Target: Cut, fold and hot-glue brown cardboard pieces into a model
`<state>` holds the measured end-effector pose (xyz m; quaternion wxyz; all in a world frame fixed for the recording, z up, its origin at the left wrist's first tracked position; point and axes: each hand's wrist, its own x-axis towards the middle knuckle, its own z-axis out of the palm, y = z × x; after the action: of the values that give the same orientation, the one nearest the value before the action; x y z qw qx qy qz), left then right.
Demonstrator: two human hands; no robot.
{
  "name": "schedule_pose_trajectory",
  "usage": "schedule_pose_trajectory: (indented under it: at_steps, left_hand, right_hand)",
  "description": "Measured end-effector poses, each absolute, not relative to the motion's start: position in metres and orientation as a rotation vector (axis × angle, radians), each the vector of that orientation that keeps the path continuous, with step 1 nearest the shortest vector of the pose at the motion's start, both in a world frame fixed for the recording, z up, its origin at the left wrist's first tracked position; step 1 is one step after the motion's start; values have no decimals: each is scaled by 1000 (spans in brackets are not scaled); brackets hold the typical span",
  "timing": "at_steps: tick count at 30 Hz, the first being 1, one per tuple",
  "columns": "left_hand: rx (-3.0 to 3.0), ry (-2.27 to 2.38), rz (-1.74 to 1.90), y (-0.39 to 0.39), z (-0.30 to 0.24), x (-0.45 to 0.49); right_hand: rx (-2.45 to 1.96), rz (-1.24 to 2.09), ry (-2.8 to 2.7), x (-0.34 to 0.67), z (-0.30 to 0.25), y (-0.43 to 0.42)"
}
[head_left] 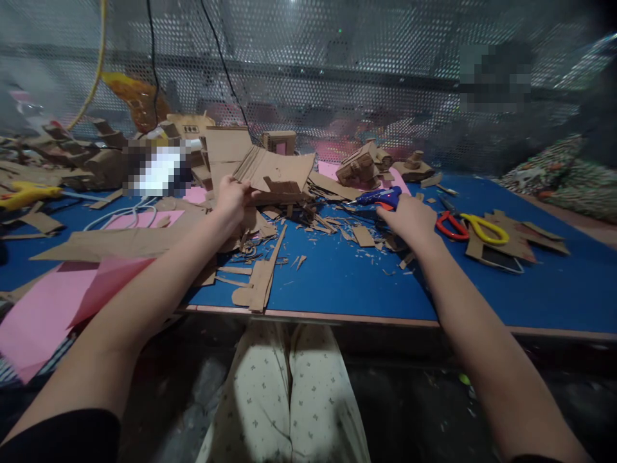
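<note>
My left hand is closed on the near left edge of a bent cardboard sheet, fingers partly under it. The sheet has ridges on its left side and a small cardboard strip at its front. In my right hand is a blue glue gun, its nozzle pointing left toward the sheet but apart from it. Under and in front of the sheet lie cardboard scraps, strips and shavings. Scissors with one red and one yellow handle loop rest to the right of my right hand.
Pink paper and flat cardboard lie at the left, near a white cable. A yellow tool is farther left. Cardboard models stand at the back before a perforated metal panel. Cut cardboard lies right.
</note>
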<state>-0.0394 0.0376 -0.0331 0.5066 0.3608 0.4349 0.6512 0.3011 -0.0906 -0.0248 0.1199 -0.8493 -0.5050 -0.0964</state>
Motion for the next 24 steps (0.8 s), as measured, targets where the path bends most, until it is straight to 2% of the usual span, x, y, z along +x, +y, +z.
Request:
schedule_pose_trajectory:
  at_steps: [24]
  left_hand:
    - [867, 1029, 1506, 40, -36, -41]
  right_hand:
    - [-2660, -151, -1548, 312, -32, -84]
